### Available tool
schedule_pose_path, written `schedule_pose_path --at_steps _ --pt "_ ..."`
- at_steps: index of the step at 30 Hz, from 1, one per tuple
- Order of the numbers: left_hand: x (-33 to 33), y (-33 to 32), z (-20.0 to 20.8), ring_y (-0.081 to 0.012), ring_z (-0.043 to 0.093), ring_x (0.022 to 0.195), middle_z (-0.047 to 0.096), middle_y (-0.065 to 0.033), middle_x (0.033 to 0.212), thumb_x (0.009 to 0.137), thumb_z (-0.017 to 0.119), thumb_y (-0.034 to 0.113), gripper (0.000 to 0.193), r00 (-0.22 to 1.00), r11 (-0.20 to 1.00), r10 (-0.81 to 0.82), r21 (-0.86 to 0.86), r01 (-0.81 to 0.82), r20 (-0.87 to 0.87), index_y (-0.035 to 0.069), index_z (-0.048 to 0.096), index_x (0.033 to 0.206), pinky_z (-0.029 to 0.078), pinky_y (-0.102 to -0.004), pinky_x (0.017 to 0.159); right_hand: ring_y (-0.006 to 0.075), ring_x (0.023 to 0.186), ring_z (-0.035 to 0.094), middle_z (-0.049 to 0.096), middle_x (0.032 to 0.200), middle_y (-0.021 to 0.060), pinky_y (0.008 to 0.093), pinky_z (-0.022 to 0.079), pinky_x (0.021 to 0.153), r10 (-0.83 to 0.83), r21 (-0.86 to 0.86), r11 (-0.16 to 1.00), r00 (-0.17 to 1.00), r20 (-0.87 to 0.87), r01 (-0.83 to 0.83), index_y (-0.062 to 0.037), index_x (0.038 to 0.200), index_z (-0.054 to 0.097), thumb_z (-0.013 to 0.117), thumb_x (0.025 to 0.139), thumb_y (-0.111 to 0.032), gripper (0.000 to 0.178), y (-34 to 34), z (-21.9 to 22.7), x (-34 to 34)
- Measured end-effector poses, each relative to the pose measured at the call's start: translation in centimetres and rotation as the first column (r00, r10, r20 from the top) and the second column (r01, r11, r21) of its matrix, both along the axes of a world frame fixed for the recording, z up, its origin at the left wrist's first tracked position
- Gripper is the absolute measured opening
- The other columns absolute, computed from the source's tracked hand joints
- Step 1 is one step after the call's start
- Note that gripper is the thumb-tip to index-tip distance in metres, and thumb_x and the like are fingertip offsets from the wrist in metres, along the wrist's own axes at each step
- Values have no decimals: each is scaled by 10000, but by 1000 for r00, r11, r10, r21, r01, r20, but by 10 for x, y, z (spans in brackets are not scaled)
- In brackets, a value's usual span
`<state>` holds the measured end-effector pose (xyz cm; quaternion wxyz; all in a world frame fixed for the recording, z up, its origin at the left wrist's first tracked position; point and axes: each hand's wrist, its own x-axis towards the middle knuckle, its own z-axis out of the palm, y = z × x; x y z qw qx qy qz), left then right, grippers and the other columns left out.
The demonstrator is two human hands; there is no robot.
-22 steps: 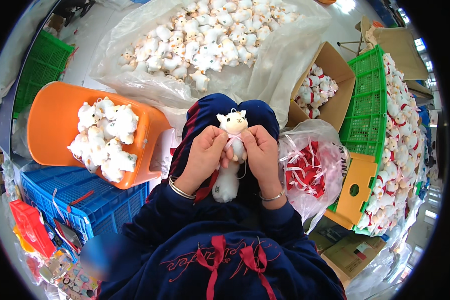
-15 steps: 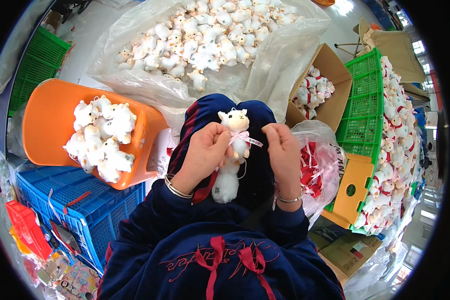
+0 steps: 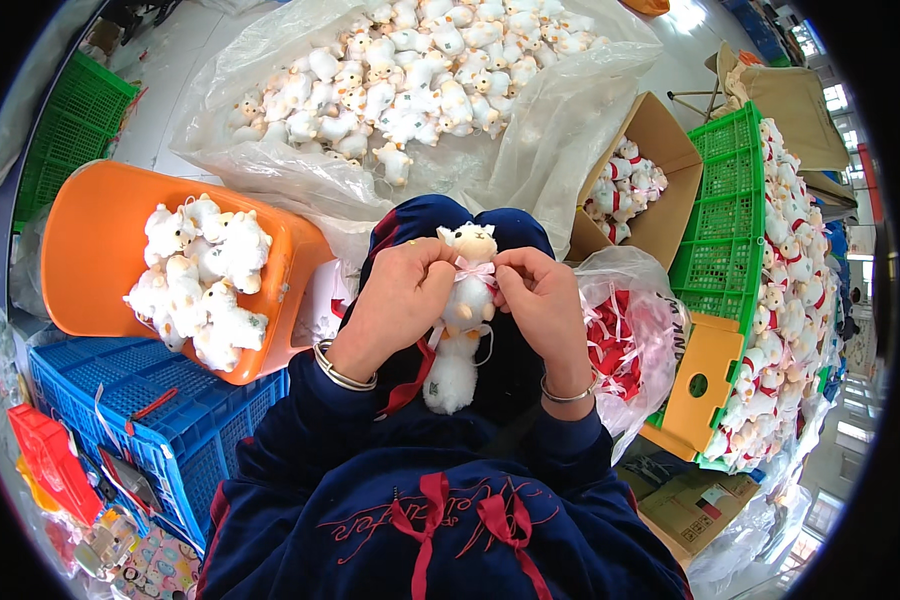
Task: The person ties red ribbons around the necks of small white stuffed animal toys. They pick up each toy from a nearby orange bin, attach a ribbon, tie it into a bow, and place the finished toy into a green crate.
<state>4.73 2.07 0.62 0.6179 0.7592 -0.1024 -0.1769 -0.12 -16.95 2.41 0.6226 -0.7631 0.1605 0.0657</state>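
Note:
A small white plush animal (image 3: 467, 305) with a cream face lies face up on my lap, a pale pink ribbon bow (image 3: 476, 272) at its neck. My left hand (image 3: 398, 300) is closed in a pinch at the bow's left side. From the other side, my right hand (image 3: 548, 312) pinches the bow's right end between thumb and fingers. Just below the toy, a second white plush (image 3: 452, 376) rests on my lap, its upper part hidden. A dark red ribbon (image 3: 410, 385) trails beside it, near my left wrist.
Several white plush toys sit on an orange chair (image 3: 80, 250) at left, above a blue crate (image 3: 180, 400). A plastic sheet (image 3: 545, 150) ahead bears a large heap. At right stand a cardboard box (image 3: 660, 215), a bag of red ribbons (image 3: 615, 345) and a green crate (image 3: 720, 210).
My right hand has moved left, from beside the toy to the bow, and now pinches its right end. The ribbon's loose printed tail is no longer visible. My left hand stays at the bow.

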Motion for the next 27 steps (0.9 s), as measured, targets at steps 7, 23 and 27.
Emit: schedule_pose_path --at_steps 7,23,27 --pt "-1 -11 17 -47 569 646 643 -26 719 943 737 193 216 992 999 -4 40 9 -129 -12 677 904 471 -234 600 61 710 599 675 802 0 237 486 639 41 69 997 999 3 -41 36 988 690 677 977 -115 152 -2 0 3" --pt "-9 -7 -16 -17 591 729 655 19 827 1024 652 152 137 950 980 -39 -199 -24 -309 17 653 1002 477 -198 632 45 725 540 639 798 -18 234 455 637 -28 25 999 998 61 26 7 935 656 668 1011 -171 195 11 -13 3" --pt "-11 -9 -13 -18 571 693 644 22 809 1027 646 153 137 941 972 -24 -226 -57 -338 21 648 990 468 -196 612 49 722 537 633 787 -12 238 456 634 -53 -56 997 991 119 60 8 922 649 669 1009 -167 197 18 -15 0"
